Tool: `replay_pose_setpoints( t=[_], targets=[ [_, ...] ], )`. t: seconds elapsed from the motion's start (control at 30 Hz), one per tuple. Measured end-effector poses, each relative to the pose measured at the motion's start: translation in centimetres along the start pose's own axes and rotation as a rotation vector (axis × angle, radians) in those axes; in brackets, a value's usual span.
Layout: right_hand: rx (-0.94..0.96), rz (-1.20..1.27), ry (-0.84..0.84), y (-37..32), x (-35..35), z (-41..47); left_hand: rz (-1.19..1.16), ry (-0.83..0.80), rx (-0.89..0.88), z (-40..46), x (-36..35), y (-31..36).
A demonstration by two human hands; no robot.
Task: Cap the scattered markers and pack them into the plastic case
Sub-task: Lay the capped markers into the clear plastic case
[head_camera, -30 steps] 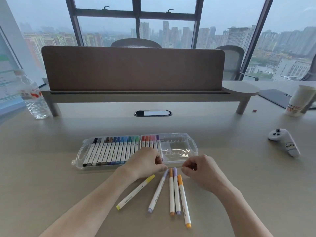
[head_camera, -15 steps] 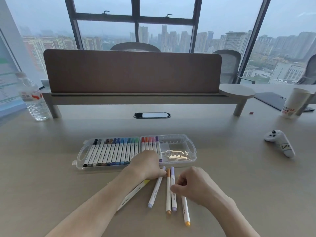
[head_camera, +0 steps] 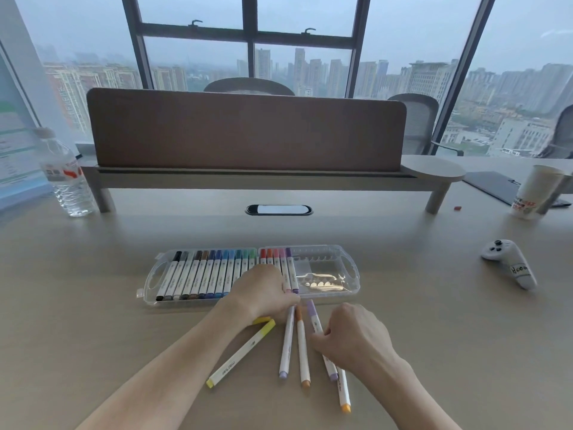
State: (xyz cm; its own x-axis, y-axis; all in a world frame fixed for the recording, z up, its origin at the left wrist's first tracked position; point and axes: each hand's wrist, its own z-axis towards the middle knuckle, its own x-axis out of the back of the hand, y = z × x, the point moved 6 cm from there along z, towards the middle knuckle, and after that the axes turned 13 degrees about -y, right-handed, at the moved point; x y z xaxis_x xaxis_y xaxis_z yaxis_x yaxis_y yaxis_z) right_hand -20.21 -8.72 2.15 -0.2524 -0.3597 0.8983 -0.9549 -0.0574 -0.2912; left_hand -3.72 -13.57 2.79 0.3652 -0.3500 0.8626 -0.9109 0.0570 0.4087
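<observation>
Left hand (head_camera: 263,293) curled, fingertips on top end of lavender marker (head_camera: 286,342), just in front of clear case (head_camera: 350,268). Right hand (head_camera: 350,336) pinches purple marker (head_camera: 314,318). Yellow marker (head_camera: 240,355), 2 orange markers loose on desk (head_camera: 93,321). Case holds 17 markers, right part unfilled.

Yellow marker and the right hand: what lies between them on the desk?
In the head view, two loose markers: a lilac-tipped marker and an orange-tipped marker, side by side.

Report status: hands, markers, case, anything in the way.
Left hand curled on the tops of the loose markers. Right hand grips the lilac marker. Case open, right slots free. Five markers on the desk, path unobstructed.
</observation>
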Motion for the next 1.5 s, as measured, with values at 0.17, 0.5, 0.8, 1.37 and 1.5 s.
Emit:
replay_pose_setpoints(
  t=[0.17,0.5,0.8,1.37,1.5],
  targets=[
    [0.068,0.082,0.1,-0.2,0.5,0.0,-0.168,0.036,-0.081,0.5,0.5,0.3],
    [0.156,0.191,0.163,-1.3,1.5,2.1,-0.553,0.006,-0.128,3.4,2.0,0.1],
    [0.321,0.304,0.174,-2.9,2.7,6.2,-0.555,0.119,-0.023,8.9,5.3,-1.8],
    [0.32,0.12,0.147,-1.8,1.9,10.2,-0.193,0.094,0.088,13.4,5.1,-2.1],
    [0.355,0.192,0.161,-0.9,1.8,9.6,-0.157,0.134,-0.022,11.7,5.0,-1.9]
  ],
)
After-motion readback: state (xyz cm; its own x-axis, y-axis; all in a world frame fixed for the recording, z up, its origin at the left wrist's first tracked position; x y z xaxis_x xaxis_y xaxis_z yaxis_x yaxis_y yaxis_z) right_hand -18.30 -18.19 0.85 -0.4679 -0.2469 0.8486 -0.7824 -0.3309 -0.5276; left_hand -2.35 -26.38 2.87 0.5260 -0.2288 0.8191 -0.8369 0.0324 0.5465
